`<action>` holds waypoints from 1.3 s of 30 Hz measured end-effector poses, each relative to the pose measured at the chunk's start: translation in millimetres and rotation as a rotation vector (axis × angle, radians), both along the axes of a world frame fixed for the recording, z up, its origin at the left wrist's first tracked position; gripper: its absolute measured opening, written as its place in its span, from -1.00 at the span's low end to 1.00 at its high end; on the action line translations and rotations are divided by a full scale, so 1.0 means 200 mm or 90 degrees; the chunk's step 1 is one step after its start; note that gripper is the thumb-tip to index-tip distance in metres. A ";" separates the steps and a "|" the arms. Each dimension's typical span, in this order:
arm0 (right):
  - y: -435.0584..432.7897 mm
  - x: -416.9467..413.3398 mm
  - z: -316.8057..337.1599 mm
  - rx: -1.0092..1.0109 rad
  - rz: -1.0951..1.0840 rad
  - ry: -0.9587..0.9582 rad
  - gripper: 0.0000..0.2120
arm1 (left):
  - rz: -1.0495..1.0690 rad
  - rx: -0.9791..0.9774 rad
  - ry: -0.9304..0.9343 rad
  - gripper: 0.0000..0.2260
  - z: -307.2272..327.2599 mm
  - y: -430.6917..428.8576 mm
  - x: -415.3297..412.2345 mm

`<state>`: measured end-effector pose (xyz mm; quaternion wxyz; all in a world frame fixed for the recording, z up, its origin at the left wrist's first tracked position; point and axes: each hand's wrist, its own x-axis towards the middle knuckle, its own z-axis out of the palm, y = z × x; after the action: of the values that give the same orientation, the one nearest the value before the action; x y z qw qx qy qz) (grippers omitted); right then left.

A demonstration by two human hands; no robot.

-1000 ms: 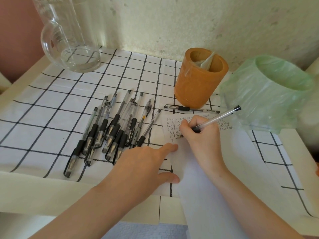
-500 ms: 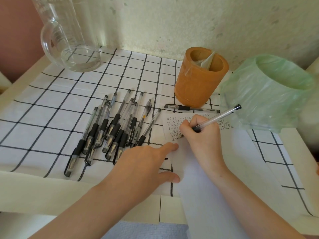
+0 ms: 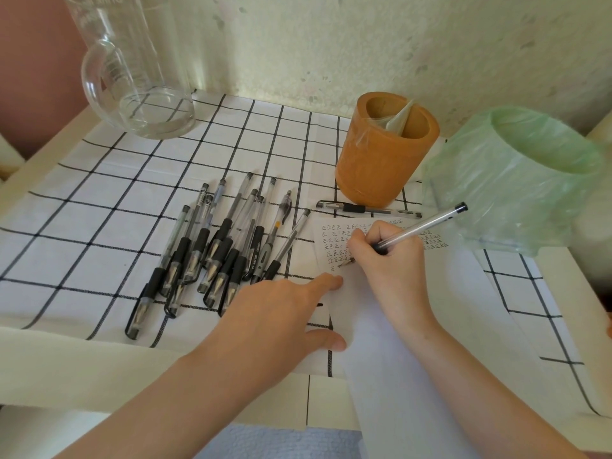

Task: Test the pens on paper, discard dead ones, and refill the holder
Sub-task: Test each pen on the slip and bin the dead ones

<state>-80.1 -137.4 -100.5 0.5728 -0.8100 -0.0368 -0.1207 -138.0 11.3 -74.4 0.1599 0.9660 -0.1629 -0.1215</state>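
A: Where is the paper, and how should it handle?

B: The paper (image 3: 397, 342) runs from mid-frame down to the lower right, lying over the checked cloth (image 3: 99, 226). It looks thin and limp, so it would probably slide under a pen. The left hand (image 3: 275, 313) lies flat on its left border, fingers straight and spread, pinning it down.

A: And the bin and the holder?

B: The lined bin (image 3: 516, 180) fills the right of the frame. Its green bag is soft film, so a dead pen can simply be dropped in. The orange holder (image 3: 384, 167) stands upright at upper centre, above the paper. It is stiff-walled, with a divider and some clear wrapping inside, and looks steady enough to be refilled one-handed.

A: The pens?

B: The pile of pens (image 3: 215, 253) lies left of centre, mostly side by side with tips toward the bottom of the frame. They are likely light and stiff, and their smooth, clear barrels may roll. The black rubber sleeve near the tip is the place to take hold. A loose pen (image 3: 367, 208) lies just beside the holder's base.

A: And the one in use?

B: The right hand (image 3: 387, 260) curls round the test pen (image 3: 425, 225) and pinches it at that sleeve. The tip is on the paper among rows of small marks, and the far end points to the upper right.
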 end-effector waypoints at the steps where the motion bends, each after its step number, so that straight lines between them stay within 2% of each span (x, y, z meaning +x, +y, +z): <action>1: 0.00 0.00 0.00 -0.007 0.004 -0.001 -0.65 | 0.000 0.000 -0.002 -0.43 0.00 0.00 0.00; 39: 0.01 -0.01 0.01 -0.008 -0.001 0.013 -0.59 | 0.003 -0.001 -0.023 -0.45 0.00 0.00 0.00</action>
<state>-82.2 -135.2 -99.4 0.5679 -0.8148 -0.0312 -0.1127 -138.9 11.3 -75.0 0.1582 0.9682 -0.1639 -0.1038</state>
